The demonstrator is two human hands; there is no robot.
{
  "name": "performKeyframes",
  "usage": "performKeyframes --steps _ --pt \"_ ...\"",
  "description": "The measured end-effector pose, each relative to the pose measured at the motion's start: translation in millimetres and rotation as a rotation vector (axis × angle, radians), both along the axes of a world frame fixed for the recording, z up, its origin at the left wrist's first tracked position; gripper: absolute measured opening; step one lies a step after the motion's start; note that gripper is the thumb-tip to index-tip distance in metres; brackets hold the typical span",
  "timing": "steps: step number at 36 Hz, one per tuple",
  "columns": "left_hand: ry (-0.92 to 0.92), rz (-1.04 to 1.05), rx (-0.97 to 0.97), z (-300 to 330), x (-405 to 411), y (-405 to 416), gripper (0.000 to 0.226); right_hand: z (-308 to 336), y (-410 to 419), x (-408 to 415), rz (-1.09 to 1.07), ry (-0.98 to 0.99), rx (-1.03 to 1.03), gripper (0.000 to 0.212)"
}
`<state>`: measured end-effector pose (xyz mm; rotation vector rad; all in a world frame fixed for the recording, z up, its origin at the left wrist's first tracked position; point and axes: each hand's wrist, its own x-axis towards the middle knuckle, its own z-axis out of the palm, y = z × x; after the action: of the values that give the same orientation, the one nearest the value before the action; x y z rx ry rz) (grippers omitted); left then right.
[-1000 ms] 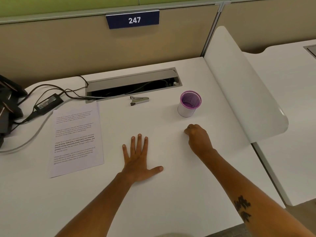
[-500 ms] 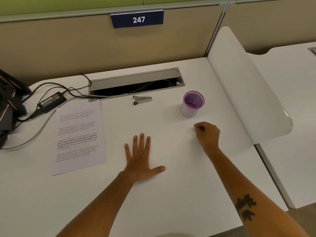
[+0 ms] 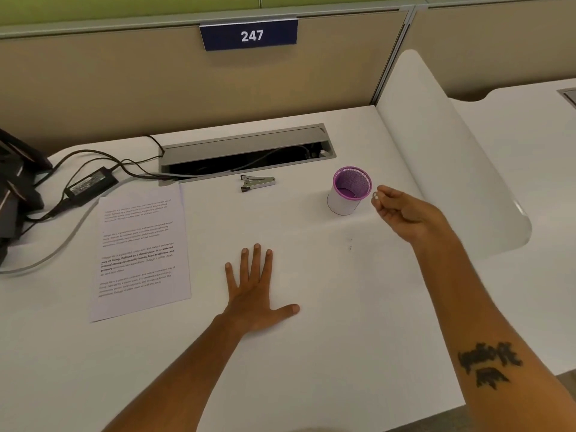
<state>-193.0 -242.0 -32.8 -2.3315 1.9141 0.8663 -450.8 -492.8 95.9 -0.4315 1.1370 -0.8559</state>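
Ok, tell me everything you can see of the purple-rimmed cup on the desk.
The cup is a small round holder with a purple rim, purple mesh inside and a plain white outer wall. It stands upright on the white desk, near the right end of the cable tray. The right hand pinches a small pale item just right of its rim; whether they touch cannot be told.

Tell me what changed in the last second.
The right hand rose off the desk and moved forward to the cup, and now pinches a small pale thing beside its rim. The left hand stayed flat on the desk; cup, stapler and paper did not move.
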Motion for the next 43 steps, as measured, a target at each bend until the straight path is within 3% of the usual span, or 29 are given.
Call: performKeyframes --steps 5,14,20,31,43 --pt "-0.007 -0.006 0.006 0.0 0.7 -0.3 0.142 16.7 -25.0 18.9 0.076 0.201 -0.152 0.018" --pt "-0.004 -0.005 -0.003 0.4 0.7 -0.2 0.141 15.7 -40.4 36.4 0.302 0.971 -0.594 0.015" --pt "-0.009 -0.009 0.01 2.6 0.2 -0.6 0.142 11.7 -41.1 41.2 0.46 1.232 -0.779 0.013" --pt "-0.009 -0.014 0.024 4.9 0.8 -0.9 0.142 13.7 -31.8 43.2 0.441 1.293 -0.911 0.011" --pt "-0.002 -0.008 0.009 3.8 0.4 0.0 0.143 -27.4 28.5 8.2 0.048 1.092 -0.931 0.007"
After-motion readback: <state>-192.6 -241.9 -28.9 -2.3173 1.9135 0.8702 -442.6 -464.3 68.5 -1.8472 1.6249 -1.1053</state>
